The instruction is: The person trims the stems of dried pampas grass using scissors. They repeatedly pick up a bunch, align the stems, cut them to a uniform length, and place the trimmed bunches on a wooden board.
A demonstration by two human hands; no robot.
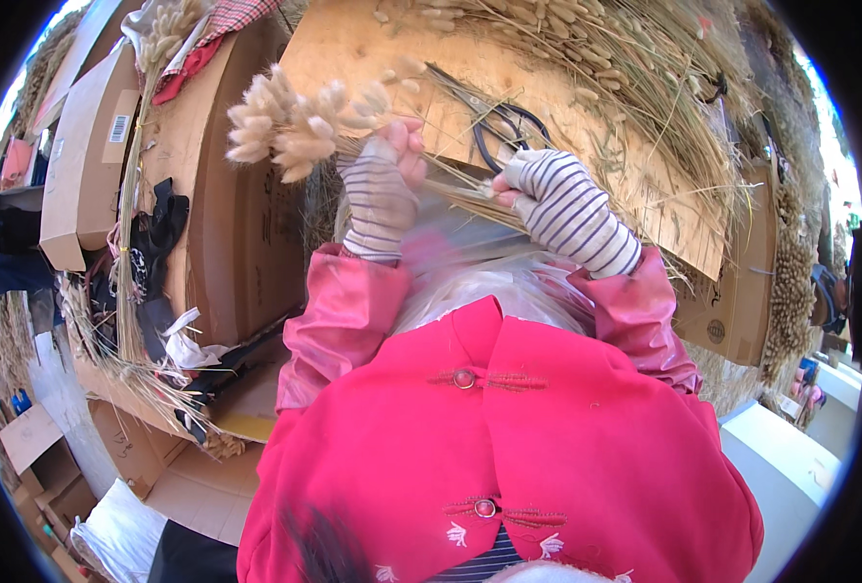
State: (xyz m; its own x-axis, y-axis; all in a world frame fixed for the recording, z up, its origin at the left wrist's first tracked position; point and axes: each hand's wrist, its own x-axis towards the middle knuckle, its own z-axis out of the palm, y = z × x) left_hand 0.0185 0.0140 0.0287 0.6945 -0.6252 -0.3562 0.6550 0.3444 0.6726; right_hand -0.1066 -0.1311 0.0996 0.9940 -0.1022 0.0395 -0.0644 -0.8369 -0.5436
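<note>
My left hand (394, 164), in a striped fingerless glove, is closed around the stems just below the fluffy heads of a bunch of dried bunny-tail grass (285, 127). The heads point to the left. Farther down, the dry stems (467, 193) run across to my right hand (540, 186), whose fingers pinch them. Right above that hand lies a pair of scissors (504, 127) with dark loop handles, on the plywood board (373, 44). Clear plastic sheeting (467, 270) covers my lap below both hands.
Loose bunny-tail stems (620, 80) are heaped along the board's far right side. At left stands a large cardboard box (234, 182), with a tied bundle of grass (128, 218) and a black strap (158, 226) near it. A white box (781, 452) is at lower right.
</note>
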